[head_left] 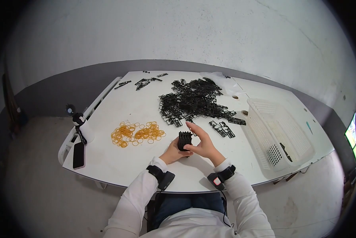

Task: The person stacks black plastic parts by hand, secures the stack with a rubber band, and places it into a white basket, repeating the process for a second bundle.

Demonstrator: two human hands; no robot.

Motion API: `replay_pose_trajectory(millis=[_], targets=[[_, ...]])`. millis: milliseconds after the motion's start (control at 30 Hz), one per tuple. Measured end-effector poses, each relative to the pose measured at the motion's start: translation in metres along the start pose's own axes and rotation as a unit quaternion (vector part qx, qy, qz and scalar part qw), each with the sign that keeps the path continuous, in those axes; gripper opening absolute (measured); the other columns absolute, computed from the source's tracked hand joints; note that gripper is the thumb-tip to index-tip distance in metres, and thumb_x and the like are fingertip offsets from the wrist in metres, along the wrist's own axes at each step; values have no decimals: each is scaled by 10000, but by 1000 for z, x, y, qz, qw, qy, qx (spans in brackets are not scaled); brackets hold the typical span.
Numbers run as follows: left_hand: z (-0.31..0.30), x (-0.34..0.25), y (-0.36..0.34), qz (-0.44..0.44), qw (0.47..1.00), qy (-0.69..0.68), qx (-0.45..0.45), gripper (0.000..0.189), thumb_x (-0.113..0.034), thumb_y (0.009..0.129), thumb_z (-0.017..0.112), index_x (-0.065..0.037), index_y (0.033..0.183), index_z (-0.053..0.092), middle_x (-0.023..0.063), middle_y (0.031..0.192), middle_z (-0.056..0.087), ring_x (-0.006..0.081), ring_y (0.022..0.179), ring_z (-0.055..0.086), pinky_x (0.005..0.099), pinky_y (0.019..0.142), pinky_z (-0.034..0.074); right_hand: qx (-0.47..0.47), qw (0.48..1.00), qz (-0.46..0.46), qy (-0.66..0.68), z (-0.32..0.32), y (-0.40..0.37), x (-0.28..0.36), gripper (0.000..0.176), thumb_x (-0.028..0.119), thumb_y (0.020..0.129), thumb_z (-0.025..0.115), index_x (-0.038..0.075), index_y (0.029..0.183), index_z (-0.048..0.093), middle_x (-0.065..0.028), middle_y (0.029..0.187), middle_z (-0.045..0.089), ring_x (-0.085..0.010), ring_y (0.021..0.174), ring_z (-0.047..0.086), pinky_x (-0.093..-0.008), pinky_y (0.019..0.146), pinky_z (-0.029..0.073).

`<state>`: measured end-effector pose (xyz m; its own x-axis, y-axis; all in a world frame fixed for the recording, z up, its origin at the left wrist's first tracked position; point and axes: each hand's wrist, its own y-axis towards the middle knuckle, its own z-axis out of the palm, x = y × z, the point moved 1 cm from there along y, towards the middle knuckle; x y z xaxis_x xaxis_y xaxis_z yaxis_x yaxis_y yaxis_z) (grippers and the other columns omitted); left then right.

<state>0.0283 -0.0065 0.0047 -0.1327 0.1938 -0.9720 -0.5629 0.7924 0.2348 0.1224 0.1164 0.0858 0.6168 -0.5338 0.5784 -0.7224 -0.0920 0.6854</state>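
A stack of black plastic pieces (pixel 184 139) stands between my hands near the table's front edge, its layered edges showing at the top. My left hand (pixel 172 152) is closed round the stack from the left and below. From the right, my right hand (pixel 203 146) grips it with the thumb against the lower front, while the index finger stretches up past the top. The other right fingers are partly hidden. Just beyond the hands spreads a large heap of black plastic frames (pixel 191 101). To their left lies a pile of yellow rubber bands (pixel 138 133).
A white perforated basket (pixel 261 137) stands on the right, with a black strip (pixel 286 152) inside. Loose black frames (pixel 222 129) lie before it. A clear plastic bag (pixel 225 84) is behind the heap. At the left edge are a phone (pixel 79 155) and a white bottle (pixel 85 130).
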Motion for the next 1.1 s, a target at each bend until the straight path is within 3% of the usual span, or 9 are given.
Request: replay_pose_trajectory(millis=[100, 200, 333, 467, 767, 900, 1000, 1033, 1100], targets=[[-1, -4, 0, -14, 1000, 13, 1, 638, -123, 605, 793, -57, 1145, 460, 55, 1049, 543, 158, 945, 536, 297, 783, 466, 23, 994, -51, -98, -5, 13, 11, 672, 159, 706, 681, 54, 1298, 383, -147, 1294, 436, -286, 1173, 442, -358, 952, 385], [5, -18, -4, 12, 997, 72, -21, 613, -111, 605, 785, -62, 1126, 467, 61, 1043, 547, 173, 952, 536, 306, 795, 462, 51, 948, -189, -251, 3, 28, 33, 503, 177, 715, 653, 43, 1174, 496, -139, 1193, 514, -288, 1081, 501, -344, 892, 430], [3, -11, -3, 49, 987, 144, -43, 601, -103, 595, 784, -64, 1108, 472, 69, 1053, 546, 188, 960, 536, 313, 804, 459, 134, 936, -174, -273, 18, 29, 12, 284, 171, 724, 621, 39, 970, 567, -106, 1036, 583, -272, 955, 549, -328, 797, 466], [3, -5, -1, 70, 989, 118, -54, 581, -91, 586, 784, -72, 1084, 487, 66, 1063, 546, 191, 959, 539, 310, 802, 461, 105, 937, -198, -269, 17, 28, 15, 135, 140, 724, 604, 48, 814, 564, -67, 904, 600, -255, 865, 565, -327, 722, 473], [2, -10, 6, 79, 993, 63, -61, 552, -69, 580, 781, -83, 1060, 509, 49, 1050, 558, 176, 949, 541, 301, 799, 462, 107, 939, -185, -271, 17, 27, 12, 102, 134, 751, 578, 51, 804, 551, -74, 917, 593, -255, 876, 558, -331, 734, 469], [6, -17, 5, 78, 994, 61, -53, 513, -56, 596, 768, -72, 1041, 515, 41, 1026, 564, 163, 933, 545, 292, 786, 465, 116, 939, -174, -273, 16, 25, 12, 159, 136, 766, 569, 36, 889, 574, -87, 980, 595, -272, 935, 549, -329, 792, 458], [6, -23, 2, 53, 997, 25, -58, 447, -42, 616, 751, -56, 1003, 528, 40, 961, 578, 140, 887, 558, 279, 771, 470, -56, 981, -125, -139, 13, 20, 15, 254, 139, 796, 556, 18, 1018, 584, -114, 1065, 587, -262, 1015, 539, -315, 858, 431], [4, -21, 2, 55, 996, 24, -60, 447, -42, 616, 751, -56, 1003, 528, 40, 961, 578, 140, 887, 558, 279, 771, 470, -54, 981, -128, -139, 14, 13, 6, 254, 139, 796, 556, 18, 1018, 584, -114, 1065, 587, -262, 1015, 539, -315, 858, 431], [0, -14, 5, 52, 995, -35, -76, 380, -20, 653, 712, -50, 979, 518, 50, 924, 575, 152, 883, 560, 295, 774, 467, -178, 967, 102, 150, 15, -7, -36, 349, 150, 819, 547, 5, 1136, 542, -146, 1114, 573, -245, 1053, 528, -312, 894, 404]])
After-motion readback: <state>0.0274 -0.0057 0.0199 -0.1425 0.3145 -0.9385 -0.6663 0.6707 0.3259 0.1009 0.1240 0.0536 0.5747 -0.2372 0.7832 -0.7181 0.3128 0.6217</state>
